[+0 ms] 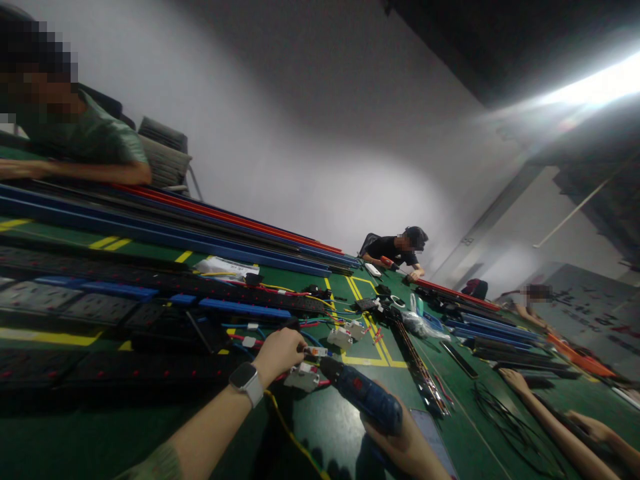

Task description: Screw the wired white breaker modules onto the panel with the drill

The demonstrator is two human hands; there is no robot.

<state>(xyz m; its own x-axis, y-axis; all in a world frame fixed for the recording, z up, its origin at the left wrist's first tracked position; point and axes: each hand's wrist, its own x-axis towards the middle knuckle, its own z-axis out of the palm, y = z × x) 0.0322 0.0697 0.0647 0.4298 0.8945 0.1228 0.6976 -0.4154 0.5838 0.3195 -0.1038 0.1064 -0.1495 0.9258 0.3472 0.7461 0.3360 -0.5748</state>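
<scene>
My left hand (279, 352), with a watch (246, 381) on its wrist, pinches a small white connector piece (316, 351) with its fingers. My right hand (387, 437) is wrapped around the dark blue body of a power screwdriver (367, 400). The screwdriver's black nose points left, close to the connector piece; whether its tip touches is too blurred to tell. Just below lies a white module (303, 378) with wires on it. Further white modules (346, 335) sit beyond. Black power strips (45, 373) with red dots lie left of my left hand.
Blue rails (150, 230) and red rails (240, 227) lie along the green table's far side. A bundle of metal strips (417, 363), a phone (433, 440) and a black cable (505, 420) are at right. Co-workers (95, 137) sit around the table; another person's hand (515, 381) is at right.
</scene>
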